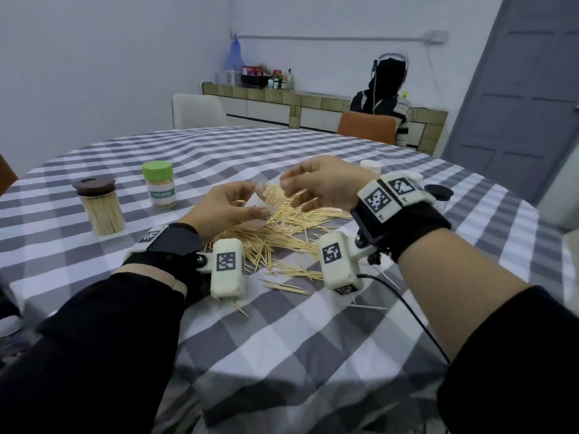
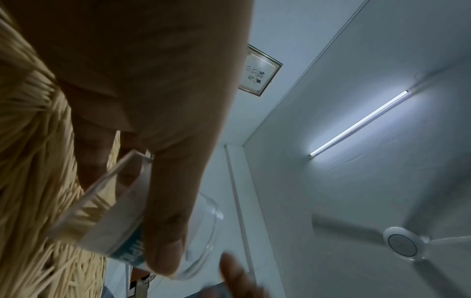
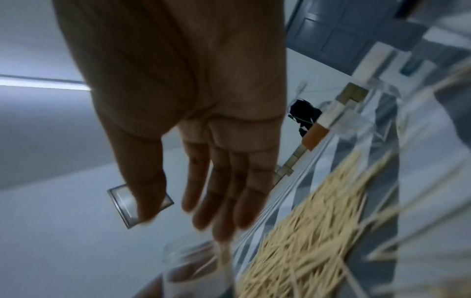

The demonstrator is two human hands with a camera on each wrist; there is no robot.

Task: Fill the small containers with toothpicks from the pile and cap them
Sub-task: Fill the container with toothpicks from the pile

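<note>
My left hand (image 1: 226, 207) gripped the clear container (image 1: 262, 204) over the toothpick pile (image 1: 283, 228), tilted, its long axis slanting and its open mouth facing my right hand (image 1: 319, 183). My right fingers (image 3: 224, 193) hung nearly straight and loose; toothpicks (image 3: 225, 260) blurred at their tips, so I could not tell whether I pinched them. Only the left wrist view showed the container's teal-lettered label (image 2: 127, 250). Left on the checked cloth (image 1: 282, 333) stood a green-capped jar (image 1: 159, 184) and a brown-lidded jar (image 1: 101, 206), both full.
</note>
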